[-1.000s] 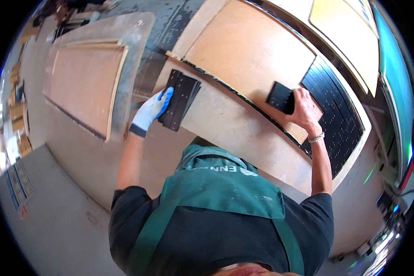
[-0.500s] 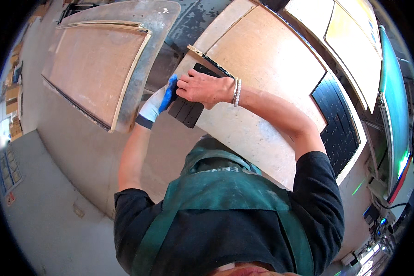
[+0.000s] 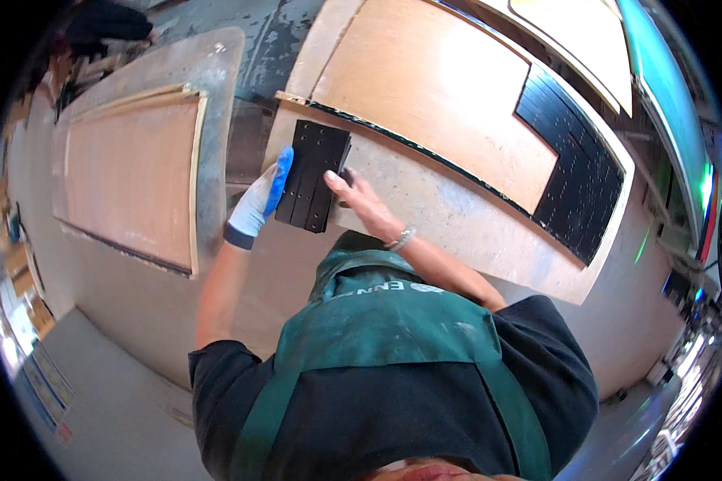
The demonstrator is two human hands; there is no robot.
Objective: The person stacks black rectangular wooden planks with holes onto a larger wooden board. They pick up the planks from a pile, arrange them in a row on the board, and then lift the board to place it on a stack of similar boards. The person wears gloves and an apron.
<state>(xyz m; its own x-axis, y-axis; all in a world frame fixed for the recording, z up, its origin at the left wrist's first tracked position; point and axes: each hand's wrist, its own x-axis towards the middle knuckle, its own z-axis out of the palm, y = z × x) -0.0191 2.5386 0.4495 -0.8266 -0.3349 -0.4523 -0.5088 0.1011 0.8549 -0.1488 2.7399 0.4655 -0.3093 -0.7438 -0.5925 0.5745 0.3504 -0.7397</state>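
A stack of black strips [image 3: 309,176] with small drilled holes stands tilted between my hands, over the near left corner of the board table. My left hand [image 3: 261,196], in a white glove with blue coated fingers, grips the stack along its left edge. Its thumb and fingers are partly hidden behind the stack. My right hand [image 3: 363,200], bare with a beaded bracelet at the wrist, closes on the right edge. One fingertip rests on the strips there, while the other fingers curl beside the edge.
A wooden-edged table [image 3: 449,200] bears a wooden strip fence [image 3: 409,143] and rows of black strips [image 3: 582,180] at its right end. Another wood-topped table [image 3: 132,172] stands at left. Beyond, at right, is a teal panel [image 3: 670,88].
My right hand has drawn back from across the stack to its right edge, uncovering the strips' face. The stack now stands more upright in view. The view has shifted, moving the tables.
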